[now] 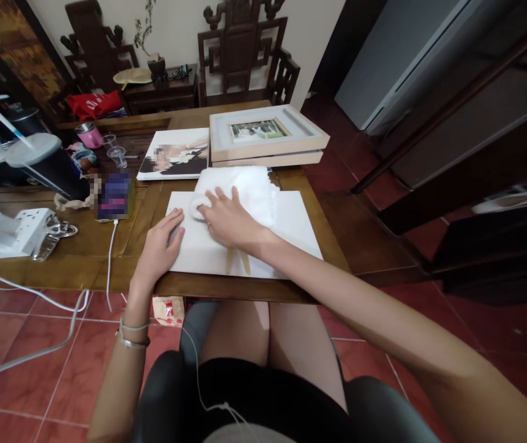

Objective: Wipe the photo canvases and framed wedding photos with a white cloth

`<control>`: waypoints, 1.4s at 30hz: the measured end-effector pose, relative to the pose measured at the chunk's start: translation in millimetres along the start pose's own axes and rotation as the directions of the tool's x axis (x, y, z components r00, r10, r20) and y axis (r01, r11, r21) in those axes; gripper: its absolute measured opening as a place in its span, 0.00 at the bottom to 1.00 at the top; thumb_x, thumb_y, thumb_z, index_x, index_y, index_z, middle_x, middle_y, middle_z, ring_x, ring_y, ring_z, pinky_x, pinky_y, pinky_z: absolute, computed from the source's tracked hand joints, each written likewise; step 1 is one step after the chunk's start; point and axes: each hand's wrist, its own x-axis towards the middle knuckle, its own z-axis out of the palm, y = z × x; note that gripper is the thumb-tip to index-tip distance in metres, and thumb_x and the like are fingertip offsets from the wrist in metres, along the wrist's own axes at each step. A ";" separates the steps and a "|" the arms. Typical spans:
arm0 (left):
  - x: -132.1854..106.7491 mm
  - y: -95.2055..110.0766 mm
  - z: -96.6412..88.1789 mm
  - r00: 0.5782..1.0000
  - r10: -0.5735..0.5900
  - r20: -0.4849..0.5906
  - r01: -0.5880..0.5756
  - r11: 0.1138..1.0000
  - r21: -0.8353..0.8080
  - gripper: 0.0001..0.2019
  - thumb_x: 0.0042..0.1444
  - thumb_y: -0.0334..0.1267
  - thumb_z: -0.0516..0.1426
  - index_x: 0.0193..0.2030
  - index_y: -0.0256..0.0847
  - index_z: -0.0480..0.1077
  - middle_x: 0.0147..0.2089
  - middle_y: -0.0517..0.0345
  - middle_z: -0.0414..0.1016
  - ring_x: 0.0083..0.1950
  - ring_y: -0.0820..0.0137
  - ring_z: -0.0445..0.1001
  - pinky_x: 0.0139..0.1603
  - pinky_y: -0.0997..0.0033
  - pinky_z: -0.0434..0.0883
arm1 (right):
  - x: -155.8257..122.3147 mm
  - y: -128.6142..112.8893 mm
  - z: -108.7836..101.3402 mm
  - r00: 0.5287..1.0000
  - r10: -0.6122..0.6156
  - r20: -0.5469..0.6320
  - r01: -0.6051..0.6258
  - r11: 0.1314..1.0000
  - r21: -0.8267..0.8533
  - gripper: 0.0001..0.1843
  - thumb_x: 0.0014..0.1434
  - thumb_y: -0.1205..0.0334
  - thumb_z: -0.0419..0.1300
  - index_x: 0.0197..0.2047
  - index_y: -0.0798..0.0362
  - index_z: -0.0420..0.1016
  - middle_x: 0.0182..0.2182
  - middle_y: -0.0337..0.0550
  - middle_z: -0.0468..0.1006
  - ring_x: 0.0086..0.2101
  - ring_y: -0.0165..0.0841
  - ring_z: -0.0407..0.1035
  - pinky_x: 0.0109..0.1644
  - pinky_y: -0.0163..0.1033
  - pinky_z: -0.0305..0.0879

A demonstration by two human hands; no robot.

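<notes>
A white board (291,227) lies flat near the table's front edge. Across its far part is a soft white cloth (245,178) with a ragged right edge and a bunched, rolled bit at its left. My right hand (226,218) presses down on this cloth, fingers spread over it and thumb hooked at the rolled bit. My left hand (162,240) rests along the board's left edge, its fingers stretched out and holding nothing. Two tan tapered shapes (245,263) show on the board below my right forearm; whether they are printed or separate pieces I cannot tell.
Behind the board are a framed picture (268,132) and a photo panel (175,154). A phone (114,195) on a white cable, a power strip (28,231) and a lidded cup (44,160) stand left. Dark wooden chairs (245,49) are beyond the wooden table (152,243).
</notes>
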 end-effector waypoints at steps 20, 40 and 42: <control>-0.2 0.5 0.6 1.000 -0.008 -0.001 0.008 1.000 -0.014 0.19 0.65 0.39 0.50 0.58 0.36 0.73 0.64 0.45 0.71 0.67 0.59 0.67 0.70 0.51 0.60 | -66.1 -40.2 -2.6 0.991 -0.123 -0.049 0.124 0.992 0.027 0.20 0.62 0.71 0.52 0.54 0.55 0.76 0.65 0.60 0.64 0.65 0.53 0.55 0.67 0.65 0.49; -7.1 1.4 -3.4 0.986 -0.086 -0.145 0.043 0.959 -0.280 0.35 0.70 0.55 0.31 0.61 0.40 0.69 0.67 0.50 0.67 0.69 0.63 0.63 0.71 0.56 0.58 | -91.3 -45.3 -10.4 0.868 -0.493 -0.068 0.496 0.851 0.172 0.14 0.59 0.67 0.56 0.47 0.53 0.77 0.58 0.55 0.73 0.63 0.49 0.58 0.69 0.63 0.44; -6.7 3.2 -3.0 0.990 -0.079 -0.119 0.052 0.975 -0.216 0.33 0.70 0.55 0.35 0.59 0.38 0.72 0.64 0.48 0.71 0.67 0.61 0.67 0.70 0.54 0.60 | -90.9 -36.0 -15.7 0.905 -0.425 -0.019 0.422 0.891 0.166 0.16 0.58 0.69 0.56 0.49 0.53 0.76 0.56 0.53 0.75 0.62 0.46 0.61 0.69 0.59 0.45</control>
